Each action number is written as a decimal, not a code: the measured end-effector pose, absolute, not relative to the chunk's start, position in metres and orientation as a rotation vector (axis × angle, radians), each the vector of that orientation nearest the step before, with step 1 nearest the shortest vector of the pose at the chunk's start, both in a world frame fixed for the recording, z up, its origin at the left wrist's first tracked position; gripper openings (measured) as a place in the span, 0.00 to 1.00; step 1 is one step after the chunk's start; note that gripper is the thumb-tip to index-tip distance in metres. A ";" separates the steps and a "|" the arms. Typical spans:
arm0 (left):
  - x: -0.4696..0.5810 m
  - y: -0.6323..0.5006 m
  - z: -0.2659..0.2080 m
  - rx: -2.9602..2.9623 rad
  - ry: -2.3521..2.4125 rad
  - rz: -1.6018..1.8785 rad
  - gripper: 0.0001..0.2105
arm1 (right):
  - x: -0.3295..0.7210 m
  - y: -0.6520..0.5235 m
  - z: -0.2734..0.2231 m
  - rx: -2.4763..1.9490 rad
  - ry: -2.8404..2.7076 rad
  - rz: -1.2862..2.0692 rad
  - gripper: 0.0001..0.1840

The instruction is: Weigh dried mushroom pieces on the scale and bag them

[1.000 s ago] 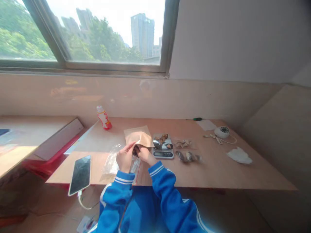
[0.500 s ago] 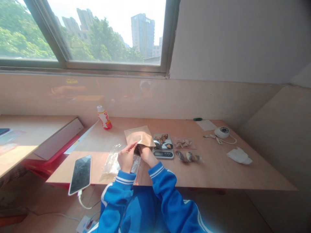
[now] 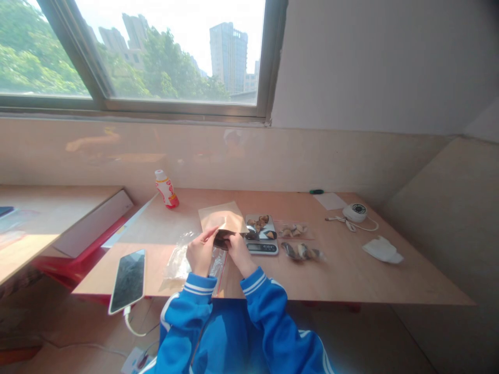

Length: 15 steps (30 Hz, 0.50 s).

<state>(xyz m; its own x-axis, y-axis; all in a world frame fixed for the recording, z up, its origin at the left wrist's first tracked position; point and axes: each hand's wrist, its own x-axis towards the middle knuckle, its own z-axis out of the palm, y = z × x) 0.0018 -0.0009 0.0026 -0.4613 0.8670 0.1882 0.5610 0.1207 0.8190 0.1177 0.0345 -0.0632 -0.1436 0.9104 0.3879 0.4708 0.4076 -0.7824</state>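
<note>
A person in blue sleeves with white stripes sits at a wooden table (image 3: 343,270), working at a kraft paper bag (image 3: 231,222) in the middle of the near half, its dark mouth facing six o'clock. The left hand (image 3: 200,252) pinches the left side of that mouth between thumb and fingers; the right hand (image 3: 237,252) curls closed on the right side, some fingertips hidden. What the bag holds is too dark to tell. The likeliest trouble is at the mouth itself — uneven pulling from the two hands could crease or tear the paper. At three to four o'clock from the bag, a digital scale (image 3: 266,248) carries loose brown pieces resembling dried mushroom (image 3: 260,223); the bag's right corner comes so near that a sideways swing might brush the pan, spilling pieces or upsetting the reading. Beyond the scale lie a clear packet of pale pieces (image 3: 293,230) and a packet of darker pieces (image 3: 302,252), less exposed. Crumpled clear plastic (image 3: 177,265) sits under the left wrist, toward eight o'clock, and could catch and be dragged along. Farther out at eight o'clock, a smartphone (image 3: 127,283) overhangs the front edge — a tug on its white charging cable (image 3: 132,324), perhaps from the left elbow, could bring it down.
</note>
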 end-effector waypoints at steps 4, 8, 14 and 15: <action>0.001 0.001 0.004 1.393 2.074 1.267 0.11 | 0.118 0.021 -0.058 -1.292 -1.757 0.570 0.13; 0.000 0.004 0.003 1.403 2.055 1.288 0.12 | 0.128 0.007 -0.045 -1.273 -1.724 0.527 0.12; -0.003 0.004 0.002 1.435 2.019 1.341 0.12 | 0.159 -0.013 -0.018 -1.050 -1.660 0.709 0.08; -0.003 0.004 0.003 1.439 2.013 1.353 0.12 | 0.165 -0.016 -0.015 -1.021 -1.642 0.764 0.08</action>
<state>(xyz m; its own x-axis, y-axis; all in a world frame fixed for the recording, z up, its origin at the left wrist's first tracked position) -0.0031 0.0043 0.0028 -0.4416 0.8613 0.2514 0.5583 0.0445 0.8284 0.1655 -0.0165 -0.0146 -0.1284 0.8976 0.4218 0.2555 0.4409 -0.8605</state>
